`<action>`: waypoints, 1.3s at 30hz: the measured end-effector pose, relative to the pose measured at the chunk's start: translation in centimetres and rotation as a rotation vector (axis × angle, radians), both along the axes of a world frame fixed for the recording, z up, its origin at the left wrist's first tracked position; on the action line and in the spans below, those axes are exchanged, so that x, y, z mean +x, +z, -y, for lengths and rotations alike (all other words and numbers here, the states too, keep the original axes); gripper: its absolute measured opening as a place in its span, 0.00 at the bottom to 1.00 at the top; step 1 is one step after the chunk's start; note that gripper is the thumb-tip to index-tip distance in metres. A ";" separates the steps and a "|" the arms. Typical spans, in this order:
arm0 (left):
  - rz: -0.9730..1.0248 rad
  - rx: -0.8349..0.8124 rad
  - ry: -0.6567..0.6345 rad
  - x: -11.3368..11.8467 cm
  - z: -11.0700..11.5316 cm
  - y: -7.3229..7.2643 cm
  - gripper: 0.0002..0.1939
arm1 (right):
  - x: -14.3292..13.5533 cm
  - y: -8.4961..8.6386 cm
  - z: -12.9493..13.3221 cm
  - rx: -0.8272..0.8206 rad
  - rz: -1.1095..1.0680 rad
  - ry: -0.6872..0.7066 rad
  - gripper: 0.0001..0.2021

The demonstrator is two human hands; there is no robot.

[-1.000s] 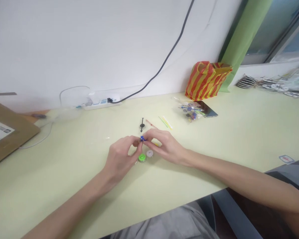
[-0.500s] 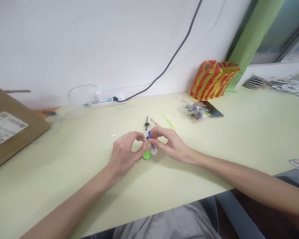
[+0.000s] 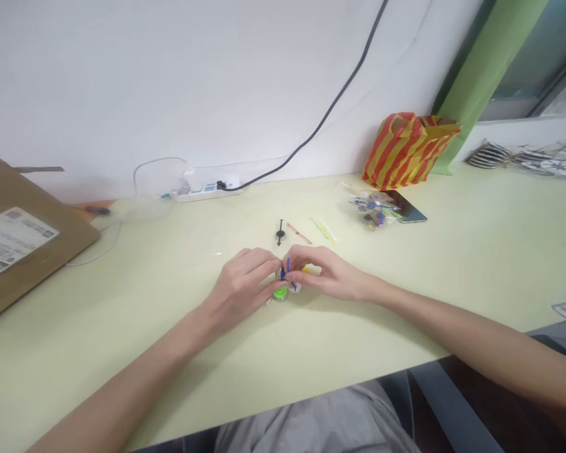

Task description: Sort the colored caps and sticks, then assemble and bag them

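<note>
My left hand (image 3: 245,281) and my right hand (image 3: 330,275) meet fingertip to fingertip over the table. Between them is a small blue plastic arrow-shaped piece (image 3: 288,264), pinched by my right thumb and forefinger. The left fingertips close on its near side; the fingers hide much of it. Just below lie a bright green disc (image 3: 280,293) and a white disc (image 3: 295,288), partly covered. A bit of yellow (image 3: 306,270) shows behind the right fingers. Beyond the hands sits a black arrow piece with a round middle (image 3: 280,234).
Past my hands lie a thin red strip (image 3: 299,233) and green and yellow sticks (image 3: 324,230). Farther right are a clear bag of small parts (image 3: 375,207), a phone (image 3: 409,207) and a striped bag (image 3: 408,154). A power strip (image 3: 207,190) lies by the wall, a cardboard box (image 3: 23,233) at left.
My left fingers have come together from a wider curl and now touch the blue piece. The blue piece has dropped slightly and turned. The view has shifted a little.
</note>
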State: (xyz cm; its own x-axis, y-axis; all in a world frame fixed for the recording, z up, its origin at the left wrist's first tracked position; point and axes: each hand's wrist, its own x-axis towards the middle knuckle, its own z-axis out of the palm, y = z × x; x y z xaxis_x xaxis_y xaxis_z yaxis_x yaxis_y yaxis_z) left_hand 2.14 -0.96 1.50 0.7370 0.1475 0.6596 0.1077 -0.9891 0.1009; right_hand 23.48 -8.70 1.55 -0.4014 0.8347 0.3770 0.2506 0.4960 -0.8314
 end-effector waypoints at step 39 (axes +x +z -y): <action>-0.010 -0.189 0.062 -0.9 -0.7 -1.0 0.05 | -0.2 -1.3 -0.4 0.377 0.373 -0.289 0.09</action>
